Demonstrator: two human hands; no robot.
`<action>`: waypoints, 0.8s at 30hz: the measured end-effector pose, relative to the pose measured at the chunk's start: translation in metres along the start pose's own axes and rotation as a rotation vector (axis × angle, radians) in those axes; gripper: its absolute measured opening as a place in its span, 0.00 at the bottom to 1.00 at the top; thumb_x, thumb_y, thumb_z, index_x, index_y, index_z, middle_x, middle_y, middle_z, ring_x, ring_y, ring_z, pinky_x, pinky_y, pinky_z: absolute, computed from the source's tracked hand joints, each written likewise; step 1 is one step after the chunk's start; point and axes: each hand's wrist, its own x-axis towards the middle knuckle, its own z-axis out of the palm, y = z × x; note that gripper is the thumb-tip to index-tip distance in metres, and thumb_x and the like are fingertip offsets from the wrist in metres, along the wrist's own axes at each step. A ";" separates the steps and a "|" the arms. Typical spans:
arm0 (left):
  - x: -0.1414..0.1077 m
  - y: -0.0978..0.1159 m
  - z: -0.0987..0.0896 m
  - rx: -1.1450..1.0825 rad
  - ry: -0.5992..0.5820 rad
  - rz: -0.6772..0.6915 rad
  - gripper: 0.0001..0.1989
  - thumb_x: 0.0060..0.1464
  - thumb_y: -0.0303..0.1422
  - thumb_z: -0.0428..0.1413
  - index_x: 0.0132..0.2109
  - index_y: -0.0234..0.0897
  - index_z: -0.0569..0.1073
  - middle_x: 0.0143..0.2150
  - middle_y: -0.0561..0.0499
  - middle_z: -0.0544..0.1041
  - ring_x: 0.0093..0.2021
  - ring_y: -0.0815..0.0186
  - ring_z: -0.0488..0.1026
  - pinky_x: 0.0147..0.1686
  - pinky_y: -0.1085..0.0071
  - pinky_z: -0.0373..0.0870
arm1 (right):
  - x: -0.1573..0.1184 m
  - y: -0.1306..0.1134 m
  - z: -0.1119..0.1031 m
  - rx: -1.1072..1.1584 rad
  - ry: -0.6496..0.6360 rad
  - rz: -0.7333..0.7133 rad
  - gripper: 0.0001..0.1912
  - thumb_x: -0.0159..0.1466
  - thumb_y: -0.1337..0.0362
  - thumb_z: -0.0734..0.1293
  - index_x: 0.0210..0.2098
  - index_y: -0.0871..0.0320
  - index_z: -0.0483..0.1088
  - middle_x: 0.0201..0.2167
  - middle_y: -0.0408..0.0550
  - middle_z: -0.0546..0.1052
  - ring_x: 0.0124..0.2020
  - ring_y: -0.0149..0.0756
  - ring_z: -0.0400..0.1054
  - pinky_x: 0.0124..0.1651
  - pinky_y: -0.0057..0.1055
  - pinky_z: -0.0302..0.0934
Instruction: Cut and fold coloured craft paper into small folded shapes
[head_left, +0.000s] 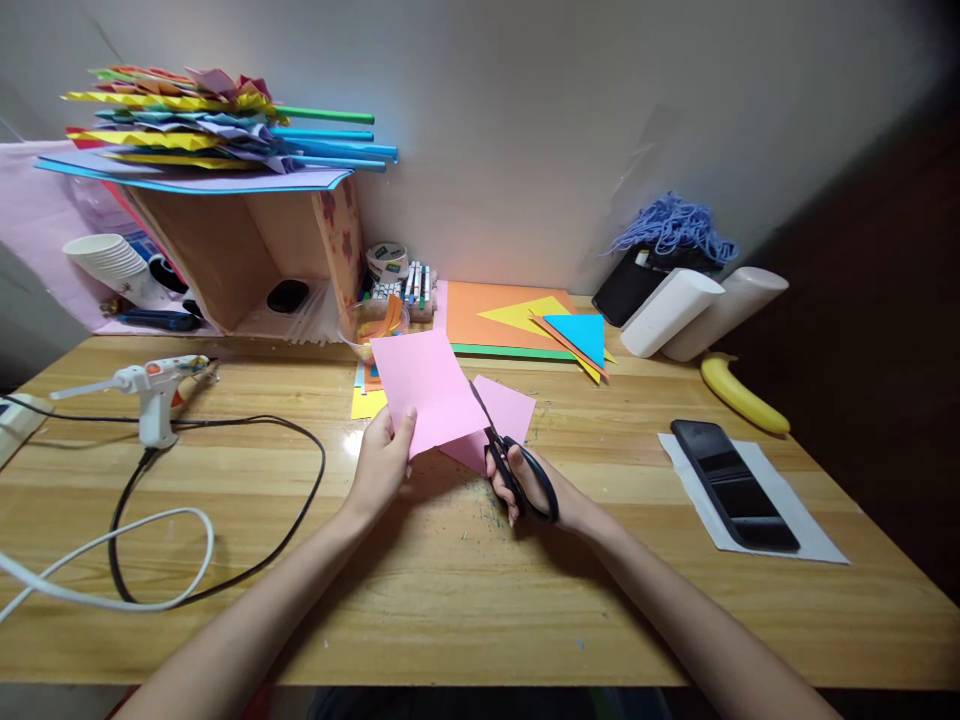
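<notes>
Pinched between the thumb and fingers of my left hand (386,450) is a pink paper sheet (426,385), raised above the table with a faint crease across it. My right hand (529,480) has its fingers in the handles of black scissors (517,468). The scissor blades point up and to the left, at the right edge of the raised sheet. Another pink paper piece (510,408) lies on the table behind the scissors, partly hidden by them and by the raised sheet.
A glue gun (157,395) with looping cables stands left. A box (341,240) topped with paper crafts, markers (420,285), and coloured papers (510,310) are at the back. Right are white rolls (671,312), a banana (742,395) and a phone (731,485) on white paper.
</notes>
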 end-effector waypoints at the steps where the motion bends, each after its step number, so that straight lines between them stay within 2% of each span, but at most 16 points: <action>1: 0.000 0.000 0.000 -0.008 -0.003 -0.007 0.15 0.54 0.43 0.49 0.29 0.36 0.60 0.15 0.61 0.57 0.13 0.77 0.51 0.11 0.80 0.48 | 0.000 0.000 0.000 -0.003 0.005 0.001 0.35 0.49 0.31 0.48 0.30 0.58 0.57 0.14 0.35 0.59 0.11 0.24 0.56 0.14 0.22 0.56; 7: 0.000 0.001 0.003 -0.054 0.008 -0.060 0.15 0.52 0.44 0.51 0.29 0.36 0.61 0.15 0.61 0.57 0.13 0.77 0.50 0.10 0.81 0.47 | 0.002 -0.001 0.003 0.014 0.087 0.044 0.32 0.49 0.32 0.53 0.28 0.58 0.56 0.13 0.33 0.58 0.10 0.22 0.53 0.12 0.21 0.55; 14: -0.002 0.004 0.004 -0.057 0.033 -0.074 0.16 0.51 0.44 0.51 0.29 0.35 0.61 0.15 0.61 0.57 0.12 0.78 0.51 0.10 0.81 0.47 | 0.002 -0.002 0.000 -0.004 0.108 0.129 0.31 0.49 0.33 0.55 0.27 0.57 0.56 0.13 0.33 0.57 0.08 0.21 0.52 0.09 0.20 0.53; 20: -0.002 0.003 0.004 -0.040 0.016 -0.069 0.16 0.51 0.44 0.51 0.28 0.36 0.60 0.15 0.61 0.57 0.12 0.78 0.51 0.10 0.81 0.48 | 0.002 0.002 0.001 -0.002 0.045 0.053 0.37 0.47 0.29 0.49 0.29 0.58 0.58 0.12 0.34 0.59 0.09 0.22 0.54 0.11 0.21 0.54; 24: -0.003 0.000 0.005 -0.041 -0.021 -0.070 0.15 0.52 0.44 0.50 0.30 0.36 0.61 0.15 0.61 0.57 0.12 0.78 0.51 0.10 0.81 0.48 | 0.002 0.002 0.001 0.017 0.061 0.060 0.38 0.47 0.29 0.48 0.30 0.59 0.58 0.13 0.34 0.59 0.10 0.22 0.55 0.13 0.21 0.55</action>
